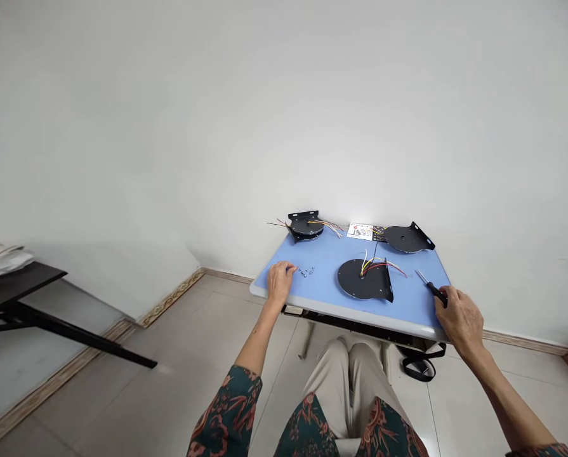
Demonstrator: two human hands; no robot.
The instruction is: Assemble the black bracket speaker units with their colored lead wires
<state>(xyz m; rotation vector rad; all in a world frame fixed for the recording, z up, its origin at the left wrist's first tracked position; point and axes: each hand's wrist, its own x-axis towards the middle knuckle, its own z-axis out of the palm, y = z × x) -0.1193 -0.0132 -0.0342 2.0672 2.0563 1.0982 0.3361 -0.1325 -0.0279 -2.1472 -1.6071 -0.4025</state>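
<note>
In the head view, the blue desk (pixel 326 266) stands with its far edge close to the white wall (pixel 284 114) and its front edge above the tiled floor (pixel 179 381). The right hand (pixel 459 320) is closed on the black handle of a screwdriver (pixel 431 291) at the desk's right front corner, its long shaft pointing up and left across the desk, toward the far edge. The shaft tip is near the wires (pixel 383 266) of the middle black plate (pixel 360 280). The left hand (pixel 280 284) rests loosely on the desk, fingertips just beside a small group of screws (pixel 305 271). Two more black plates (pixel 306 225) (pixel 407 238) sit along the far edge, with a printed card (pixel 360 231) between them.
</note>
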